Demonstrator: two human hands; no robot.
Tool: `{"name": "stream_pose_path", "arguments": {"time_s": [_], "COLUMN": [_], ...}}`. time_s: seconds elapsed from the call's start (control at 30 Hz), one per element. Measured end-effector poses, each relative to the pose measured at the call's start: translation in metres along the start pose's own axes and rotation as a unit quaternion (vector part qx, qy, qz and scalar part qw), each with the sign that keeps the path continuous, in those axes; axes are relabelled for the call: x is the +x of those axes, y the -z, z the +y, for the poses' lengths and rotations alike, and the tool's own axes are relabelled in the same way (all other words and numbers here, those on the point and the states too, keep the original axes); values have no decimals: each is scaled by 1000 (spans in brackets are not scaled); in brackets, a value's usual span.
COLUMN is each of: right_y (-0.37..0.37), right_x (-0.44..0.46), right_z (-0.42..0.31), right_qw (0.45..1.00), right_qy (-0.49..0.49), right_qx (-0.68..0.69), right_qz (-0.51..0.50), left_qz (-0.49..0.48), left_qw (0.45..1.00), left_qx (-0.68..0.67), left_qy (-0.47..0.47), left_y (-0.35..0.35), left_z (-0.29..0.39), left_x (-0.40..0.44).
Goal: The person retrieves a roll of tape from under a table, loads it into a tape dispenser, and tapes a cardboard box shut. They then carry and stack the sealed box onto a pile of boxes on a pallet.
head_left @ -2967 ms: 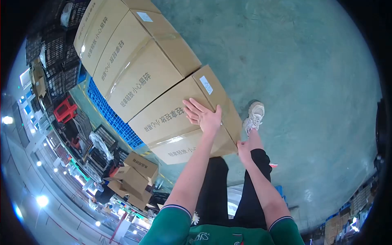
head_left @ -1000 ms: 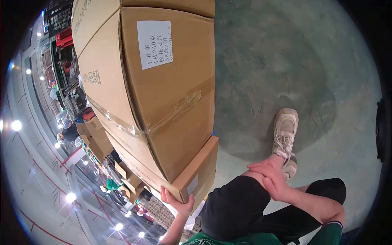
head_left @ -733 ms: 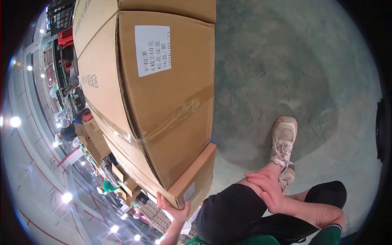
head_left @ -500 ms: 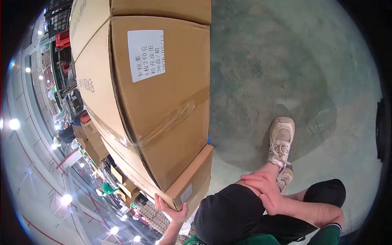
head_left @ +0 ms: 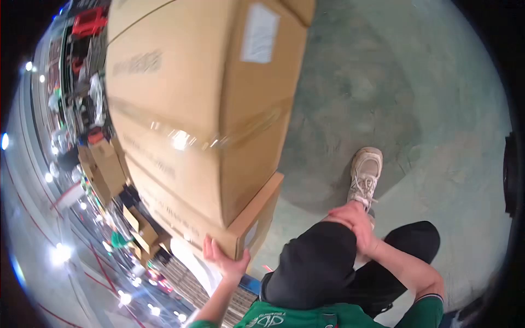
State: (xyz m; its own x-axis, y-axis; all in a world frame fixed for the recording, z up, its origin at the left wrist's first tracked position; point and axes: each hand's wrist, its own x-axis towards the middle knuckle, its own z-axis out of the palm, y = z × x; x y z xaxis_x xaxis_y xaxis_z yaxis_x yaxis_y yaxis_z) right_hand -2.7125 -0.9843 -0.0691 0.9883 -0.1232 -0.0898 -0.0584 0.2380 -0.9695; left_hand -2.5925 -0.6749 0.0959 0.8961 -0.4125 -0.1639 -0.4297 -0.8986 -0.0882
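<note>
My left hand (head_left: 225, 263) grips the near corner of a cardboard box (head_left: 251, 224), fingers on its top and thumb against its labelled side. Beside it stands a larger taped carton (head_left: 257, 126) with a white label (head_left: 261, 34) and printed characters, slightly blurred. My right hand (head_left: 355, 221) rests on my bare lower leg just below the knee, fingers close together and wrapped over the skin, holding no object. One light shoe (head_left: 365, 174) is on the green floor to the right of the cartons.
Open cardboard boxes (head_left: 104, 167) are at the left, with a red plastic stool (head_left: 89, 22) farther up. Stacked trays (head_left: 178, 279) lie behind my left hand. A person in green (head_left: 117, 239) is partly visible at the lower left. Green floor (head_left: 437, 126) spreads on the right.
The view has swung, so more of the big carton's printed face shows and its label appears farther right. My left hand stays on the box corner and my right hand on the leg.
</note>
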Motion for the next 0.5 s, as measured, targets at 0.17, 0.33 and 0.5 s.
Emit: {"name": "stream_pose_path", "arguments": {"time_s": [0.17, 0.33, 0.5], "right_y": [-6, -41, -148], "right_x": [-3, 12, 64], "right_z": [-62, -112, -162], "right_qw": [982, 898, 840], "right_qy": [-120, -381, -511], "right_qx": [-143, -171, 100], "right_qz": [-34, -137, -151], "left_qz": [19, 57, 66], "left_qw": [1000, 996, 994], "left_qx": [-14, -61, -87], "left_qy": [3, 6, 14], "left_y": [8, 20, 28], "left_z": [12, 17, 12], "left_x": [11, 17, 19]}}
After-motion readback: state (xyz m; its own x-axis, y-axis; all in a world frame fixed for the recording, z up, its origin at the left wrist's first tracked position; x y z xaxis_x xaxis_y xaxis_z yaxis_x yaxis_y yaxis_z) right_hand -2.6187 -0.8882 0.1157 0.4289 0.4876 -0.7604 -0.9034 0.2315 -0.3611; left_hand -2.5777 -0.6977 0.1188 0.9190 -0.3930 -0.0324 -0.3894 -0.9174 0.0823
